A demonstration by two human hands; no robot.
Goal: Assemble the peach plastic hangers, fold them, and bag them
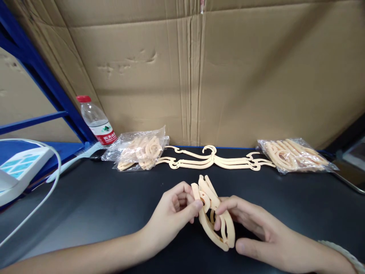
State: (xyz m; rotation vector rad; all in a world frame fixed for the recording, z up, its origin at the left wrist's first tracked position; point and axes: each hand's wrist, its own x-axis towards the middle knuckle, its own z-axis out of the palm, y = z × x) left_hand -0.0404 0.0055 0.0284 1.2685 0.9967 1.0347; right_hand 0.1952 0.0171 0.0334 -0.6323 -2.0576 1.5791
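Note:
A beige folding clothes hanger (221,219), folded into a compact almond-shaped bundle, stands tilted between my hands above the black tabletop. My left hand (176,209) pinches its upper left arm between thumb and curled fingers. On the other side, my right hand (256,228) has its fingers hooked around the hanger's right arms, while the thumb stays apart near the lower end. Some of the right fingertips are hidden by the hanger. Beyond my hands, several unfolded beige hangers (196,163) lie stacked against the back edge, with a hook pointing up.
Clear plastic bags hold folded hangers, one bag (142,150) at back left and another bag (296,156) at back right. A red-capped water bottle (98,121) leans beside a blue frame. A white cable (58,171) loops at left. A phone (353,171) lies at far right.

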